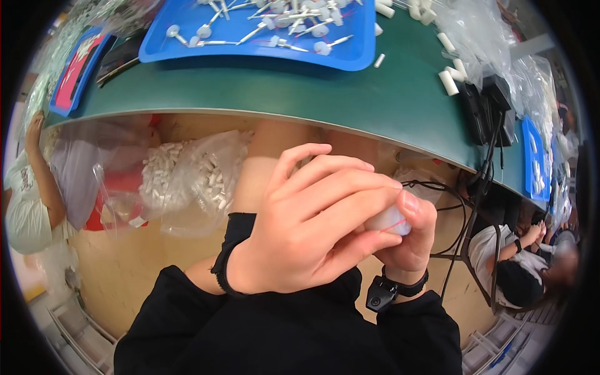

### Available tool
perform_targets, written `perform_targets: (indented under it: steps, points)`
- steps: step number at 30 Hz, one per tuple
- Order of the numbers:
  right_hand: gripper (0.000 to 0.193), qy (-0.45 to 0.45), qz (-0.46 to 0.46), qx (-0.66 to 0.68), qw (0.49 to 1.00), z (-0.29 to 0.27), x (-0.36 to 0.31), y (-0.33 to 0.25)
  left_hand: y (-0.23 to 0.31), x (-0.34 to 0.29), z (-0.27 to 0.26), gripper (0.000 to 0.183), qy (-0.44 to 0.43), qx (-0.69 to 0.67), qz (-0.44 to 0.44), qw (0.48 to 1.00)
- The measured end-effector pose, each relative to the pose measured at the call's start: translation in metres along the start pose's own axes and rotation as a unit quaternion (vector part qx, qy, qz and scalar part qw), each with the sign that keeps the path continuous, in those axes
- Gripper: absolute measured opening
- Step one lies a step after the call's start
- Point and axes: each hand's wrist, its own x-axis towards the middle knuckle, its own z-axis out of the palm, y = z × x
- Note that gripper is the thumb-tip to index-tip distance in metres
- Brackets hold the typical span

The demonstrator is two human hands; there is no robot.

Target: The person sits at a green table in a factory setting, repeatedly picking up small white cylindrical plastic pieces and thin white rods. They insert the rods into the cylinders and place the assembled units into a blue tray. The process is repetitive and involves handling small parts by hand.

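In front of my lap, my hands meet around a small translucent white rounded piece [389, 220] with a thin red thread across it. My left hand [306, 225] reaches over from the left, its thumb and forefinger pressed at the piece and its other fingers bent above. My right hand [415, 234] wraps the piece from the right, thumb uppermost. Most of the piece, and the right fingers, are hidden behind my left hand. Beyond the hands, a blue tray [250, 60] holds many white sticks with similar translucent heads and red threads [294, 22].
A green table [219, 87] lies ahead, its edge beyond my hands. White foam-like cylinders [449, 82], plastic bags [481, 37] and a black device with cables [484, 112] are at right. Below the table sits a bag of white pieces [209, 181]. Other people [34, 200] sit on both sides.
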Motion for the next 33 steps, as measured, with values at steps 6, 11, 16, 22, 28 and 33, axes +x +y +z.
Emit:
perform_targets:
  steps: [6,11,16,22,28,33]
  points:
    - [0.082,-0.104,0.023,0.207,0.973,-0.003,0.012,0.044,-0.014,-0.031,-0.004,0.036,0.042,-0.13,-0.113,0.984]
    - [0.093,-0.005,0.022,-0.211,0.977,-0.005,0.025,0.053,-0.047,-0.077,-0.034,0.025,0.232,-0.275,-0.307,0.881]
    - [0.055,-0.027,0.059,-0.194,0.979,-0.024,0.024,0.05,-0.167,-0.177,-0.079,0.026,0.249,-0.249,-0.566,0.746]
    - [0.03,-0.059,0.101,-0.367,0.923,-0.003,0.041,0.005,-0.361,-0.414,-0.015,0.031,-0.261,0.128,-0.617,0.731]
    - [0.022,-0.007,-0.023,-0.388,0.921,-0.023,0.029,-0.071,-0.334,-0.332,0.002,0.077,-0.25,-0.042,-0.733,0.631]
    - [0.025,0.135,-0.111,-0.666,0.725,-0.054,0.097,-0.128,-0.237,-0.204,-0.088,0.036,-0.184,-0.273,-0.653,0.682]
